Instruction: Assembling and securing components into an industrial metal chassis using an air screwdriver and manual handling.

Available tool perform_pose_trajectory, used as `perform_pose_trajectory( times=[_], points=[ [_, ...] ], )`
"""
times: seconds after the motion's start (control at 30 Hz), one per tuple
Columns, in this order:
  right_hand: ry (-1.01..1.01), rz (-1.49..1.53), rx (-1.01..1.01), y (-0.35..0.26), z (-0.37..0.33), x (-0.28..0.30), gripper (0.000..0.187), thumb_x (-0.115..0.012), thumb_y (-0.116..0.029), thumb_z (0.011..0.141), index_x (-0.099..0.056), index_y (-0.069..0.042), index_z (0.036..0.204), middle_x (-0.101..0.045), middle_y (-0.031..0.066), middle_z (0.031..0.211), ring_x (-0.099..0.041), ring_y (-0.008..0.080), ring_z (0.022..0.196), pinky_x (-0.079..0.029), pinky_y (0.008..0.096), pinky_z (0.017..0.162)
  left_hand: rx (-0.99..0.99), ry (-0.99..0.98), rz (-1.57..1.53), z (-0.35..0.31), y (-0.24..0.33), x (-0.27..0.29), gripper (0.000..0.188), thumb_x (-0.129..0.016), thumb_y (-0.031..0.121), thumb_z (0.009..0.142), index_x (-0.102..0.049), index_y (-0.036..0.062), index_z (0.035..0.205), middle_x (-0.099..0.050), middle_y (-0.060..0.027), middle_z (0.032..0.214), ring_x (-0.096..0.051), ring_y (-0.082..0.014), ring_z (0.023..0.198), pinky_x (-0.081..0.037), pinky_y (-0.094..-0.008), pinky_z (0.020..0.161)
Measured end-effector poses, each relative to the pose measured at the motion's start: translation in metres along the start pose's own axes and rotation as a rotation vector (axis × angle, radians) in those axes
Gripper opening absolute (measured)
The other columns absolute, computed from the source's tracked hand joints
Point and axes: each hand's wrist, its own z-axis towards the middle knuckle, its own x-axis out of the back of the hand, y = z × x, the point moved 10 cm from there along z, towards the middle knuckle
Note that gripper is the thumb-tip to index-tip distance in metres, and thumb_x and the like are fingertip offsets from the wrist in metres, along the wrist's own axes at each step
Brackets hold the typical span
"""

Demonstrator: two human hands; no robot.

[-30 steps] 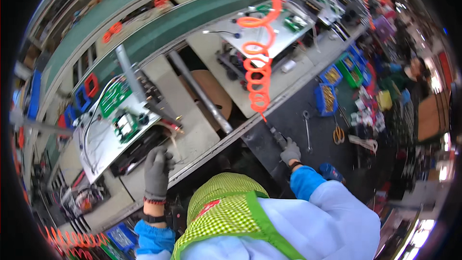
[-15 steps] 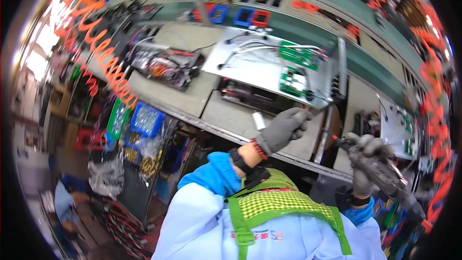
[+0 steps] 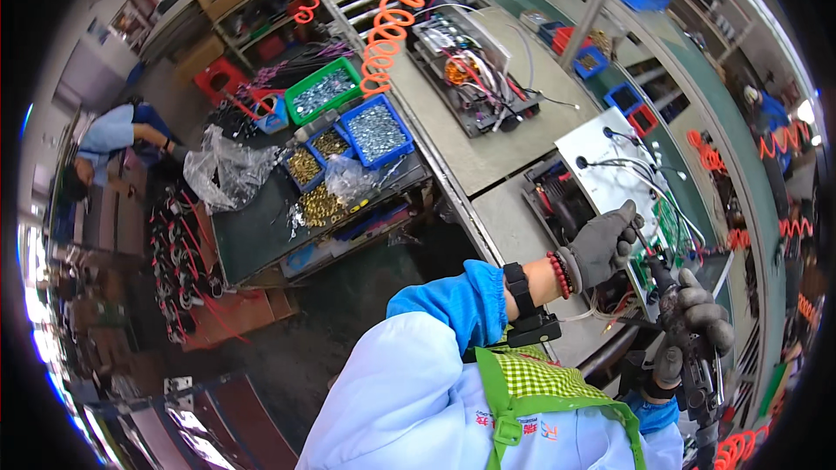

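My right hand (image 3: 692,322), in a grey glove, is wrapped round a dark power screwdriver (image 3: 695,379). The tool's nose points up toward my left hand. My left hand (image 3: 601,248), also gloved in grey, has its fingers pinched together close by the screwdriver's bit. Whatever lies between those fingertips is too small to make out. Both hands are over the near edge of a pale metal panel (image 3: 594,161), which carries a green circuit board (image 3: 669,224) and white and black cables. A dark unit (image 3: 562,200) sits beside the panel, partly covered by it.
An opened unit with wiring (image 3: 470,70) stands farther left on the bench. On a lower side table are a green bin (image 3: 324,91), blue bins of metal fasteners (image 3: 376,130) and plastic bags (image 3: 226,170). An orange coiled hose (image 3: 387,30) hangs above. Another person (image 3: 113,139) bends at far left.
My view has swung left, bringing the side table with its bins closer to the middle. The screwdriver's nose and my left fingers, apart before, are now close together.
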Motion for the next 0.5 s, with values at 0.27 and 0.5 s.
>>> perform_pose_trajectory(
  times=[0.27,0.5],
  points=[
    [0.037,-0.037,-0.006,0.010,0.006,-0.003,0.072,-0.079,-0.031,0.078,-0.038,-0.015,0.135,-0.046,0.0072,0.090,-0.056,0.0276,0.088,-0.044,0.0590,0.100,0.099,-0.123,-0.093,-0.002,0.013,-0.010,0.029,-0.058,0.042,0.098,-0.057,0.0127,0.097,-0.050,0.0081,0.068,-0.044,-0.0003,0.053,-0.035,-0.0147,0.048],
    [0.130,-0.010,-0.223,0.015,0.004,0.040,0.074,-0.079,-0.042,0.080,-0.043,-0.004,0.132,-0.057,0.0170,0.124,-0.058,0.0340,0.116,-0.037,0.0563,0.108,0.258,-0.343,0.197,0.021,-0.015,-0.063,0.031,-0.044,0.038,0.104,-0.056,0.0090,0.106,-0.036,0.0078,0.063,-0.031,-0.0036,0.050,-0.029,-0.0201,0.049]
  ],
)
